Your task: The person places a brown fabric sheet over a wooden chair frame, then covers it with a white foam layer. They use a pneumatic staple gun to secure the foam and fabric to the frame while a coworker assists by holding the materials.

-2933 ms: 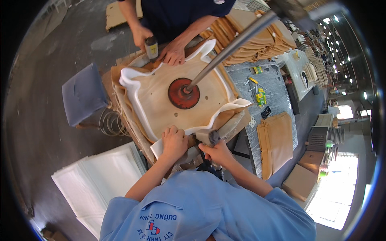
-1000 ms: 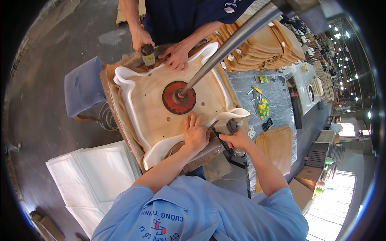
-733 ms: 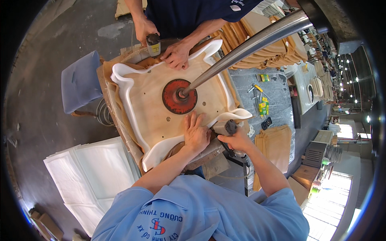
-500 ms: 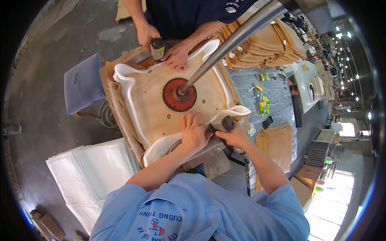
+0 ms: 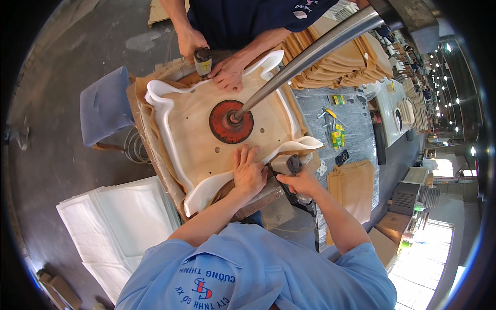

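A tan wooden seat panel lies underside up, with white foam padding curling over its edges and brown upholstery cloth below. A red round pad on a slanted metal rod rests on its middle. My left hand is spread flat on the near edge, fingertips on the wood. My right hand is closed round a staple gun, its head by the near right edge. Across from me, a co-worker's hand grips another staple gun; their other hand presses the far edge.
Brown padded covers are stacked at the far right. A plastic-covered table holds small yellow-green boxes, a phone and folded brown cloth. White sheets lie at the left, near a blue cushioned seat.
My staple gun has shifted slightly down and its head has turned left toward the panel's edge. My left hand stays on the near edge; the co-worker's hands have barely moved.
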The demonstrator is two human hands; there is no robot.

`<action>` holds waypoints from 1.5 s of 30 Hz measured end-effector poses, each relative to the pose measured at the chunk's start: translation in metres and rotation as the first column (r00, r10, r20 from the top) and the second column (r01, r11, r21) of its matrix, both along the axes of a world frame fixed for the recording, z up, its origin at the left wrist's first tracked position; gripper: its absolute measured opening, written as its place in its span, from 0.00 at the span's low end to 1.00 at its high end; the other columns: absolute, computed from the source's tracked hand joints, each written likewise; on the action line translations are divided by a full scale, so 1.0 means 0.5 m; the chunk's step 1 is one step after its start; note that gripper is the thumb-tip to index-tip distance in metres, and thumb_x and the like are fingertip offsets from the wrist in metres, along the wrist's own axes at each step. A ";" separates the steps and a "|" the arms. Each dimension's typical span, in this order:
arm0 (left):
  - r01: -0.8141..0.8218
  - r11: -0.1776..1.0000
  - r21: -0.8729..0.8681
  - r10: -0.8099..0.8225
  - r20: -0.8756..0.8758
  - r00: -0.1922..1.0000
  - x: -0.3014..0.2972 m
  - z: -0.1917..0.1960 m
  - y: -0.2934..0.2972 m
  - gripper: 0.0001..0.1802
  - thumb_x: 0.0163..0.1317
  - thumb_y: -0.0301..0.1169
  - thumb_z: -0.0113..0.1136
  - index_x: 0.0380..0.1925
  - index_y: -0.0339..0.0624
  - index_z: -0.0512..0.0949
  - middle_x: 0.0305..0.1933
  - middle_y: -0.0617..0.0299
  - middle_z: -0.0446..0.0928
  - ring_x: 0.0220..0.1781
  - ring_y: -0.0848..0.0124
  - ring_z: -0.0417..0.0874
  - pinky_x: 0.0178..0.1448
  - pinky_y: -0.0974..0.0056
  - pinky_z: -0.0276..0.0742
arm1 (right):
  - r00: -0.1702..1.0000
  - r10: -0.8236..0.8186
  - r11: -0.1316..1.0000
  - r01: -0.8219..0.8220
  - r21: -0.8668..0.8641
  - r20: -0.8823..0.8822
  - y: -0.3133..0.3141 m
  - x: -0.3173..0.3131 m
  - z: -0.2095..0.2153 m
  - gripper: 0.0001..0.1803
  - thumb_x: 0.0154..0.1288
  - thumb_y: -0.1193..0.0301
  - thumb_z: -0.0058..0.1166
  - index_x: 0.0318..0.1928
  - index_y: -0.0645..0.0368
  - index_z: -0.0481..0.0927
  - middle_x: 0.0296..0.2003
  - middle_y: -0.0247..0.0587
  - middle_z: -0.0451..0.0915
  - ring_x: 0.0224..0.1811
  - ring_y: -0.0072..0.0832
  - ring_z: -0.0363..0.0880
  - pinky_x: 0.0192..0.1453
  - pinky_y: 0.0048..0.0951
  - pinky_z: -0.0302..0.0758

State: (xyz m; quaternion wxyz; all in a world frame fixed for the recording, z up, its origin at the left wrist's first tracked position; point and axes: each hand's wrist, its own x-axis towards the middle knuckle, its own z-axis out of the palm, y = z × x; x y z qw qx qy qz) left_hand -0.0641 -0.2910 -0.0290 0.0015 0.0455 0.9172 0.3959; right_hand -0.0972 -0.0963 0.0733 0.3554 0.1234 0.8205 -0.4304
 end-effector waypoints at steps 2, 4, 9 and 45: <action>0.002 1.000 -0.019 -0.002 0.017 1.000 0.003 0.001 -0.001 0.10 0.65 0.37 0.72 0.34 0.44 0.94 0.80 0.56 0.70 0.89 0.44 0.55 0.91 0.34 0.44 | 0.999 0.020 0.998 -0.023 0.065 0.047 -0.004 -0.009 0.006 0.20 0.68 0.62 0.78 0.51 0.63 0.87 0.26 0.35 0.85 0.20 0.21 0.80 0.24 0.30 0.75; 0.006 1.000 -0.005 -0.006 0.008 1.000 0.003 0.004 -0.002 0.09 0.64 0.36 0.72 0.34 0.44 0.94 0.80 0.57 0.70 0.90 0.44 0.55 0.91 0.33 0.44 | 0.997 0.075 0.992 -0.073 0.100 -0.020 -0.008 -0.014 -0.001 0.22 0.67 0.61 0.79 0.51 0.63 0.87 0.27 0.36 0.85 0.20 0.22 0.81 0.24 0.31 0.75; 0.020 1.000 0.003 -0.020 -0.033 0.999 0.003 0.011 -0.036 0.11 0.64 0.39 0.75 0.32 0.43 0.91 0.79 0.52 0.70 0.90 0.41 0.54 0.90 0.29 0.45 | 0.973 0.159 0.979 -0.133 0.155 -0.168 -0.031 -0.017 -0.006 0.24 0.66 0.60 0.80 0.51 0.65 0.86 0.29 0.38 0.86 0.20 0.24 0.81 0.23 0.33 0.75; 0.073 0.997 0.013 -0.071 -0.100 0.992 0.020 -0.001 -0.063 0.10 0.66 0.40 0.74 0.35 0.47 0.94 0.78 0.59 0.70 0.90 0.45 0.55 0.90 0.27 0.42 | 1.000 -0.010 0.993 0.012 0.113 -0.020 -0.055 0.012 -0.001 0.24 0.68 0.63 0.77 0.58 0.63 0.88 0.33 0.37 0.88 0.20 0.21 0.79 0.25 0.30 0.76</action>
